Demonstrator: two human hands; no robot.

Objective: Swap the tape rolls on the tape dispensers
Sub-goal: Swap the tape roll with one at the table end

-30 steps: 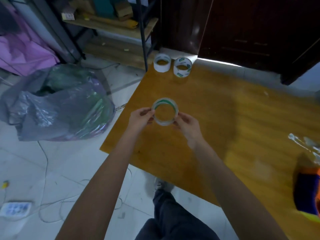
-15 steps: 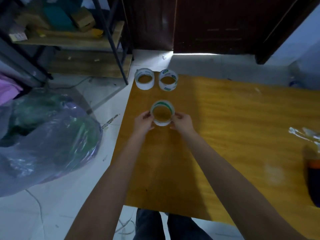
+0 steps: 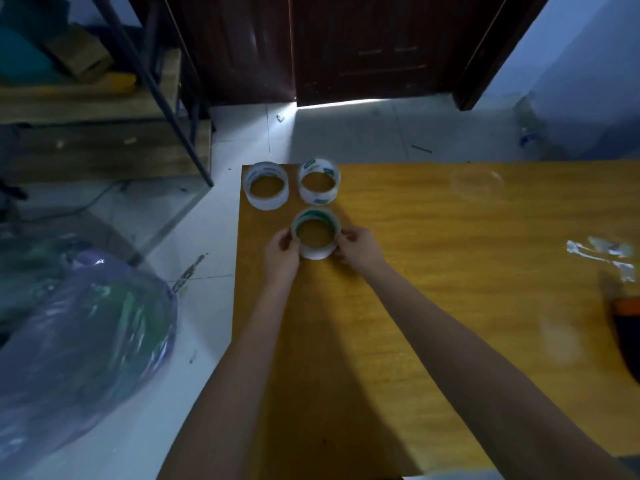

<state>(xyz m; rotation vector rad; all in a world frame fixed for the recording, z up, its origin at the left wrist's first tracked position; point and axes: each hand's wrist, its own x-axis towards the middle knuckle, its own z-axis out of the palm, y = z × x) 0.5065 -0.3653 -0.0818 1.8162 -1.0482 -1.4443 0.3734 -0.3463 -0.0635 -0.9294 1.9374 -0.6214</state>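
Observation:
A clear tape roll with a green-printed core (image 3: 317,252) sits near the table's far left corner, held from both sides. My left hand (image 3: 281,252) grips its left wall and my right hand (image 3: 358,249) grips its right wall. Just beyond it two more rolls lie flat on the yellow wooden table (image 3: 450,271): a white roll (image 3: 266,199) at the corner and a white-and-green roll (image 3: 319,197) to its right. At the right edge an orange and dark tape dispenser (image 3: 628,327) is partly cut off, with crumpled clear tape (image 3: 602,252) beside it.
A large filled plastic bag (image 3: 79,341) lies on the tiled floor left of the table. A metal-framed wooden shelf (image 3: 104,133) stands at the back left, and a dark door (image 3: 363,46) is behind the table. A faint clear ring (image 3: 478,183) lies on the table's far side.
Both hands have carried the roll away from me toward the two rolls at the corner. The view has swung right and tilted, so the table now fills more of it.

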